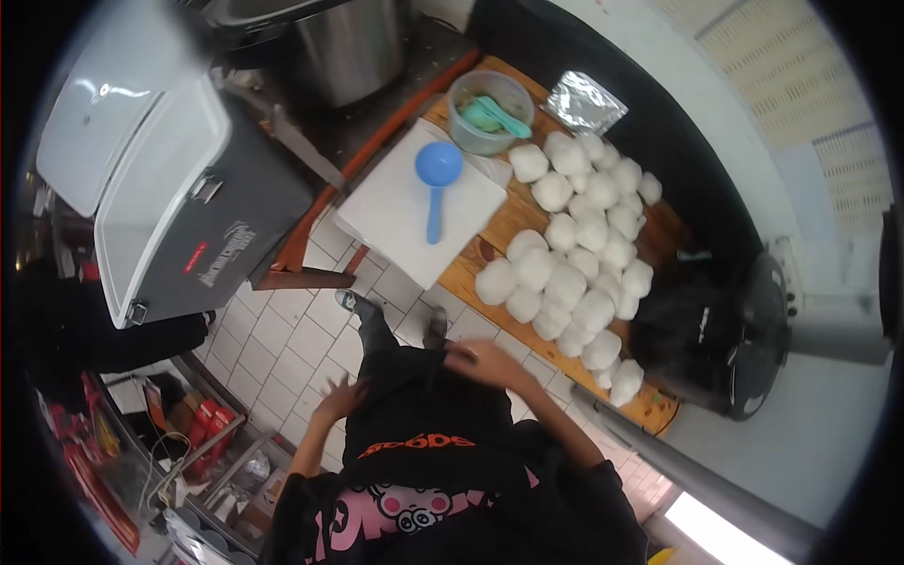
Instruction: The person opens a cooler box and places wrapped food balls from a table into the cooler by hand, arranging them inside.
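A black apron (424, 400) with orange lettering hangs at my waist. My left hand (341, 399) is beside its left edge, fingers spread and holding nothing. At the apron's upper right edge is my right hand (482, 362), its fingers stretched out and slightly blurred against the cloth. Beyond it, round white balls that look like dough (565, 282) are heaped on a wooden board (457, 273). Farther off, a blue scoop (438, 168) lies on a stack of white sheets (395, 193). A clear tub (490, 141) behind the scoop holds a turquoise spoon (504, 118).
An open grey cooler box (217, 207) stands at the left, near a large metal pot (348, 52). Foil (586, 102) sits behind the white balls. A black appliance (711, 330) is on the right. Shelves with red packages (209, 424) fill the lower left.
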